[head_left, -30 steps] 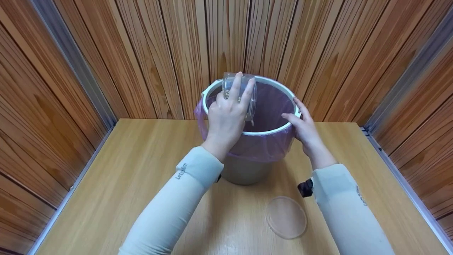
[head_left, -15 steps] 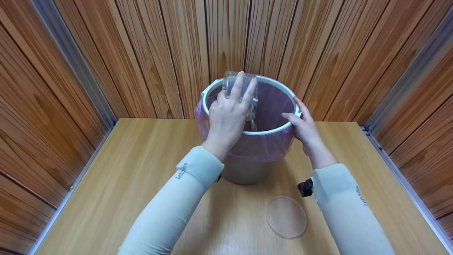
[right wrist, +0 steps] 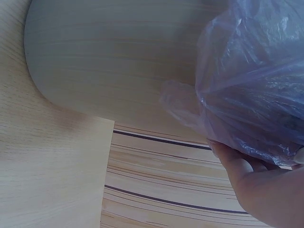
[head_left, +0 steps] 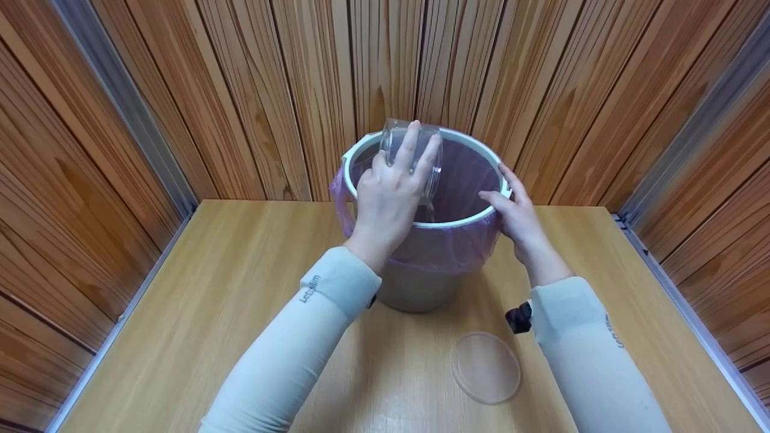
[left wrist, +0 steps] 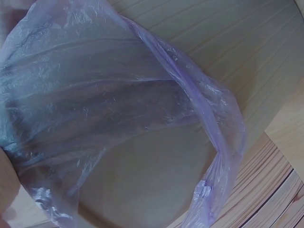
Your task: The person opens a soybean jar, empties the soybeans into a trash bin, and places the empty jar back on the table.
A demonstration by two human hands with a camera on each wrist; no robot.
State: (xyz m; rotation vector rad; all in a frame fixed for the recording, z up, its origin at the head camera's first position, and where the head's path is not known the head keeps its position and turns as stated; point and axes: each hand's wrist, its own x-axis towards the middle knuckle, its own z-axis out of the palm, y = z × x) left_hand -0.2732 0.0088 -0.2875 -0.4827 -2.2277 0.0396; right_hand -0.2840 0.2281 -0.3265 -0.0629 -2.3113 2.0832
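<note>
In the head view my left hand (head_left: 388, 195) holds a clear jar (head_left: 394, 138) tipped on its side over the trash can (head_left: 418, 291), two fingers stretched along its wall. A thin stream of small pale bits (head_left: 430, 211) shows below the jar's mouth, inside the can. A purple bin liner (head_left: 445, 249) is folded out over the can's white rim (head_left: 472, 144). My right hand (head_left: 518, 219) grips that rim on the right, thumb inside and fingers outside. The right wrist view shows those fingers against the liner (right wrist: 256, 85); the left wrist view shows mostly liner (left wrist: 109, 90).
A clear round lid (head_left: 486, 368) lies flat on the wooden table (head_left: 258, 270), in front of the can and near the right forearm. Wood-panelled walls (head_left: 301, 90) stand behind and at both sides, with metal strips along the corners.
My left hand has tipped the jar a little further, shifting slightly up and right. Bits seen in the jar earlier no longer show there. The right hand and lid stay put.
</note>
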